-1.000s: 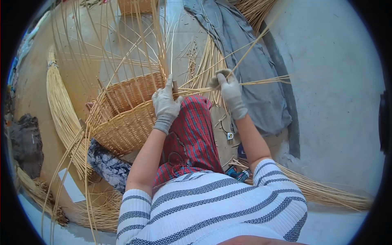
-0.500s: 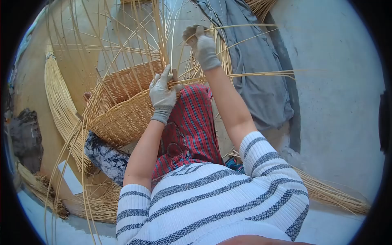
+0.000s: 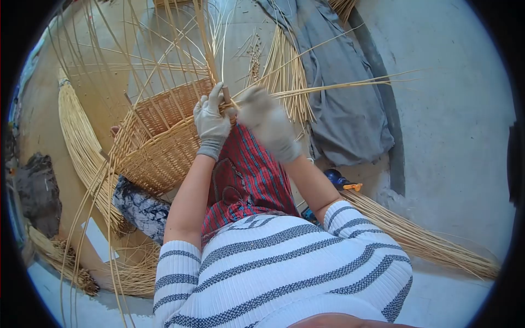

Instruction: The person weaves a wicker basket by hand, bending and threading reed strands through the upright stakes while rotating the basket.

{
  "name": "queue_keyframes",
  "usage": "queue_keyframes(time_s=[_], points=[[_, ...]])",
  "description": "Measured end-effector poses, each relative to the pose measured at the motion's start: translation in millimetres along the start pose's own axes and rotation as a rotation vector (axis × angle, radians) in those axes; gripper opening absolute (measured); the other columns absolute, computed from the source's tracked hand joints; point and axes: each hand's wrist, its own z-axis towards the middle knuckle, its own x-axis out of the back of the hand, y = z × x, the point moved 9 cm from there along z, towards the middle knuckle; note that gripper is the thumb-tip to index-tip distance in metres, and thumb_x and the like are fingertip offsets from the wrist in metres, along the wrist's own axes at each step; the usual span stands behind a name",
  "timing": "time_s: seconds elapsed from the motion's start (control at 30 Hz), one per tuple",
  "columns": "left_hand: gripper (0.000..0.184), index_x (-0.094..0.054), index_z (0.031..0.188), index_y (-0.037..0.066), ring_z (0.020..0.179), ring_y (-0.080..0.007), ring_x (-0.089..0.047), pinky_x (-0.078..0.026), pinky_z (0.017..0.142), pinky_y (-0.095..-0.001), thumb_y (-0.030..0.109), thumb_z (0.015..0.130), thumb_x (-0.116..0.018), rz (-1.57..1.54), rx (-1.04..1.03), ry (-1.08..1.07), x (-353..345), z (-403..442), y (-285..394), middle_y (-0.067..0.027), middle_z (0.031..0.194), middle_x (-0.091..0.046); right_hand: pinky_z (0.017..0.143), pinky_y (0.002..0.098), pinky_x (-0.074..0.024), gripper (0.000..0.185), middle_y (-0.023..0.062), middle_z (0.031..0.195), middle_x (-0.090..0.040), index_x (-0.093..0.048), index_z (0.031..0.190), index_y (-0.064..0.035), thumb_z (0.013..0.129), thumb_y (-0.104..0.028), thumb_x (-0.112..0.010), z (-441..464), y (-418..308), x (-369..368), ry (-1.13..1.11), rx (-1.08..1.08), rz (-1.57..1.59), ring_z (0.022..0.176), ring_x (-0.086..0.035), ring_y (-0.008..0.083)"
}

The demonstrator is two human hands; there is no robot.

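Observation:
A partly woven wicker basket (image 3: 164, 158) leans at my lap, with tall upright stakes (image 3: 156, 60) rising from its rim. My gloved left hand (image 3: 212, 120) is closed on the basket's near right corner, beside a short wooden post (image 3: 226, 94). My gloved right hand (image 3: 268, 123) is just right of that corner, smeared by motion, so its fingers cannot be made out. Long wicker strands (image 3: 333, 86) run from the corner out to the right, passing behind the right hand.
A long bundle of wicker rods (image 3: 82, 131) lies left, another (image 3: 426, 238) lower right. Grey cloth (image 3: 350, 120) covers something at the right, beside more cut rods (image 3: 287, 71). A patterned dark cloth (image 3: 139, 208) lies under the basket. An orange-and-blue tool (image 3: 344, 183) is right of my lap.
My right hand has come down and left from up by the grey cloth to the basket's corner. My left hand and the basket have shifted slightly left.

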Motion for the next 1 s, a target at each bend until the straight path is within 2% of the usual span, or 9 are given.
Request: queue_keyframes(time_s=[0.07, 0.13, 0.23, 0.3, 0.33, 0.6, 0.87, 0.97, 1.0], points=[[0.069, -0.048, 0.143, 0.023, 0.100, -0.0223, -0.062, -0.037, 0.098, -0.0409, 0.030, 0.080, -0.075, 0.069, 0.013, -0.035, -8.7, -1.1, -5.1, -0.0013, 0.107, -0.072, 0.083, 0.0318, -0.0505, 0.023, 0.0099, 0.099, -0.068, -0.063, 0.116, -0.0056, 0.095, -0.014, -0.059, -22.3, 33.8, -97.4, -0.071, -0.332, 0.948, 0.093, -0.066, 0.0260], [0.070, -0.049, 0.144, 0.015, 0.101, -0.0196, -0.062, -0.041, 0.097, -0.0367, 0.021, 0.078, -0.074, -0.129, 0.000, 0.026, -12.0, -4.6, -16.4, -0.0041, 0.103, -0.072, 0.091, 0.0311, -0.0497, 0.034, 0.0099, 0.111, -0.068, -0.063, 0.122, -0.0087, 0.089, -0.003, -0.064, -10.8, 4.7, -142.8, -0.556, -0.110, -0.027, 0.098, -0.066, 0.0253], [0.061, -0.049, 0.143, 0.010, 0.105, -0.0182, -0.061, -0.045, 0.096, -0.0367, 0.019, 0.086, -0.070, 0.111, -0.095, 0.080, 19.4, -8.4, 22.2, -0.0068, 0.110, -0.069, 0.089, 0.0319, -0.0512, 0.043, 0.0098, 0.107, -0.067, -0.063, 0.126, -0.0113, 0.085, 0.003, -0.066, 4.5, -13.8, -128.1, -0.386, 0.089, -0.178, 0.096, -0.066, 0.0221], [0.050, -0.047, 0.142, 0.005, 0.112, -0.0190, -0.060, -0.046, 0.101, -0.0367, 0.018, 0.096, -0.063, -0.348, -0.083, 0.168, 24.3, -21.0, 3.4, -0.0095, 0.116, -0.066, 0.086, 0.0323, -0.0534, 0.039, 0.0103, 0.104, -0.066, -0.062, 0.127, -0.0087, 0.088, -0.002, -0.066, 35.5, 18.5, -87.1, -0.185, -0.253, 0.606, 0.098, -0.066, 0.0202], [0.050, -0.047, 0.142, 0.005, 0.112, -0.0190, -0.060, -0.046, 0.101, -0.0367, 0.018, 0.096, -0.063, -0.344, -0.096, 0.175, 37.9, -24.5, 8.2, -0.0095, 0.116, -0.066, 0.095, 0.0350, -0.0501, 0.040, 0.0105, 0.127, -0.058, -0.056, 0.134, -0.0071, 0.095, -0.011, -0.064, 40.7, 54.6, -69.2, -0.148, -0.413, 0.537, 0.111, -0.059, 0.0189], [0.025, -0.056, 0.125, 0.004, 0.098, -0.0175, -0.067, -0.058, 0.083, -0.0286, 0.011, 0.101, -0.057, -1.060, 0.651, 0.332, 83.8, -57.8, -99.6, -0.0129, 0.111, -0.067, 0.086, 0.0417, -0.0508, 0.059, 0.0172, 0.105, -0.064, -0.059, 0.110, -0.0050, 0.075, -0.047, -0.082, 29.7, 106.7, -63.7, -0.410, -0.564, -0.482, 0.100, -0.064, 0.0344], [0.032, -0.065, 0.117, 0.003, 0.089, -0.0330, -0.071, -0.054, 0.078, -0.0383, 0.022, 0.091, -0.069, -0.186, -0.076, 0.041, 47.4, 125.2, 32.3, -0.0209, 0.099, -0.071, 0.076, 0.0455, -0.0526, 0.036, 0.0144, 0.098, -0.064, -0.061, 0.107, -0.0069, 0.087, -0.036, -0.071, 19.3, 104.9, -69.3, -0.045, -0.346, -0.765, 0.089, -0.065, 0.0311], [0.052, -0.056, 0.132, 0.008, 0.107, -0.0396, -0.064, -0.051, 0.088, -0.0419, 0.023, 0.085, -0.071, -0.900, 0.672, -0.484, -42.3, 101.4, 19.8, -0.0217, 0.121, -0.066, 0.077, 0.0468, -0.0521, 0.027, 0.0181, 0.100, -0.067, -0.062, 0.107, -0.0072, 0.088, -0.026, -0.067, 26.2, 106.6, -73.0, -0.080, -0.438, -0.631, 0.092, -0.065, 0.0389], [0.051, -0.056, 0.132, 0.008, 0.108, -0.0389, -0.063, -0.051, 0.089, -0.0409, 0.021, 0.085, -0.071, -0.612, 0.142, -0.233, -26.1, 107.8, 26.6, -0.0217, 0.120, -0.066, 0.077, 0.0472, -0.0522, 0.025, 0.0194, 0.098, -0.067, -0.063, 0.106, -0.0070, 0.088, -0.024, -0.065, 32.5, 104.6, -69.7, -0.111, -0.464, -0.590, 0.092, -0.065, 0.0395]])
